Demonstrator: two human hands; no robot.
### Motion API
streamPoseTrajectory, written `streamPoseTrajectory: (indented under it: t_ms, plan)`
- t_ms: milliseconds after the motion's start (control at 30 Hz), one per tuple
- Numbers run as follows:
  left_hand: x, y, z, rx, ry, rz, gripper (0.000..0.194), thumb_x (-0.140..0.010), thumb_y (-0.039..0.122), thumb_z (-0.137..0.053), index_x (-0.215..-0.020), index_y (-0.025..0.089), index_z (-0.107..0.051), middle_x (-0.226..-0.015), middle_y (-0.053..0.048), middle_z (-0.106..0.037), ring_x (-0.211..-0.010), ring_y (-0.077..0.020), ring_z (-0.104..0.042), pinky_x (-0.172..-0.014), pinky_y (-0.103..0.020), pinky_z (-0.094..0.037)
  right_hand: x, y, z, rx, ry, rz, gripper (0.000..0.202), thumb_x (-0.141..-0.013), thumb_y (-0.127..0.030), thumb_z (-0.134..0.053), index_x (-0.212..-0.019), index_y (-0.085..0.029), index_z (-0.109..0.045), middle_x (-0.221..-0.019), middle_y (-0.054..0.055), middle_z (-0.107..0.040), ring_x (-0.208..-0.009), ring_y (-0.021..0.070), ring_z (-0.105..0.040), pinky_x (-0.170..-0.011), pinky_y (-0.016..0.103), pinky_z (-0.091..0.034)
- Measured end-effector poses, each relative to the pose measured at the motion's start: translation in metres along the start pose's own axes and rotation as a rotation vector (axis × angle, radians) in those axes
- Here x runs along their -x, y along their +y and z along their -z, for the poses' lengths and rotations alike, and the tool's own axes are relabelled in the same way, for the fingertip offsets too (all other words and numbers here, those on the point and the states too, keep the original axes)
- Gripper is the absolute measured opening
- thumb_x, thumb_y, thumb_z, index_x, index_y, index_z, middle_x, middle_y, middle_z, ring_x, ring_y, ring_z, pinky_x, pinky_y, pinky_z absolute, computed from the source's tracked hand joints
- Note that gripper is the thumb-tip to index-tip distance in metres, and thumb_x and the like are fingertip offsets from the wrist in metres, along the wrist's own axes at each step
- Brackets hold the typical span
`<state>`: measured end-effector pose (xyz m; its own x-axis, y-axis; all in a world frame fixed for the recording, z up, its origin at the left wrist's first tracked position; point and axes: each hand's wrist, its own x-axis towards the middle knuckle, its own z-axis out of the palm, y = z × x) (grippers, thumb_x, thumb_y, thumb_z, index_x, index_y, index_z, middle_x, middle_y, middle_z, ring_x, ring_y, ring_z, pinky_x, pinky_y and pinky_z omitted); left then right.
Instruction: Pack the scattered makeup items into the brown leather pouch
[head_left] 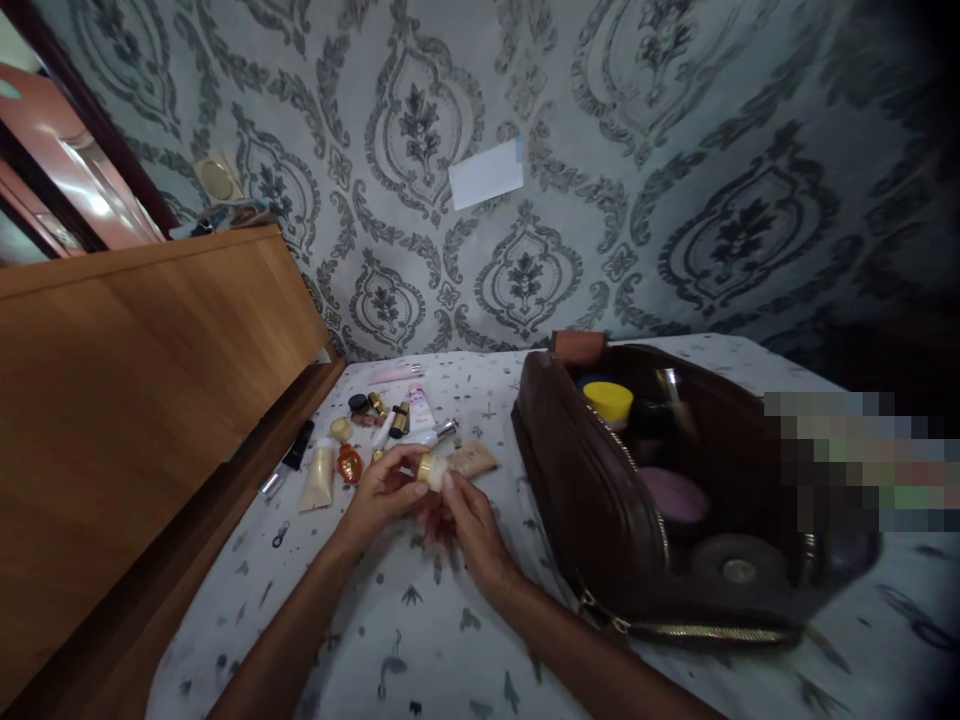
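Gold-and-white cosmetic jar left of brown zip bag; left hand pinching gold end, right hand pinching white end, presumably for steadiness. Bag gaping, likely for access; tubes spread farther left, perhaps for visibility.

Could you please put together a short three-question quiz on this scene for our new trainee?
1. Multiple choice: what do the left hand and the right hand both touch?
A) a pink tube
B) a small gold-and-white container
C) the white card on the wall

2. True or false: the brown bag stands open.

3. Short answer: what colour is the brightest-coloured round item inside the bag?

Key: 1. B; 2. True; 3. Yellow.
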<state>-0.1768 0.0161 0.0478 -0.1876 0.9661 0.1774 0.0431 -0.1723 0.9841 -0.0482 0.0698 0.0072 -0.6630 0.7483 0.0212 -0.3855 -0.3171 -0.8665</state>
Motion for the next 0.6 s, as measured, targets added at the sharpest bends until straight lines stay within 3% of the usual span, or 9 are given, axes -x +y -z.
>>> streamPoseTrajectory:
  t_ms: [200,433,600]
  plan:
    - [0.0067,0.0013,0.0073,0.011,0.088,-0.019,0.036,-0.075,0.036,-0.076,-0.105,0.018,-0.067,-0.092,-0.004,-0.064,-0.084,-0.0168,-0.058,-0.075,-0.025,-0.046,0.0041,-0.0043,-0.002,0.064,-0.091,0.048,0.05,-0.073,-0.065,-0.064,-0.086,-0.018,-0.053,-0.06,-0.004,-0.059,-0.041,0.0075,-0.051,-0.038,0.017,-0.032]
    - [0.0093,0.0066,-0.0001,0.11,0.134,0.051,0.033,-0.072,0.035,-0.078,-0.099,0.017,-0.069,-0.089,-0.004,-0.064,-0.079,-0.0146,-0.059,-0.068,-0.022,-0.047,0.0042,-0.0061,-0.0045,0.066,-0.016,0.139,0.041,-0.07,-0.052,-0.071,-0.086,-0.02,-0.053,-0.061,-0.005,-0.057,-0.047,0.0092,-0.049,-0.037,0.018,-0.039]
    - [0.0104,0.0055,-0.0006,0.128,0.109,0.107,0.034,-0.074,0.036,-0.077,-0.102,0.018,-0.068,-0.085,-0.001,-0.062,-0.06,-0.0079,-0.054,-0.052,-0.018,-0.043,0.0037,-0.0038,-0.0036,0.078,0.034,0.184,0.036,-0.07,-0.046,-0.072,-0.085,-0.019,-0.053,-0.057,-0.007,-0.054,-0.044,0.0075,-0.045,-0.036,0.016,-0.038]
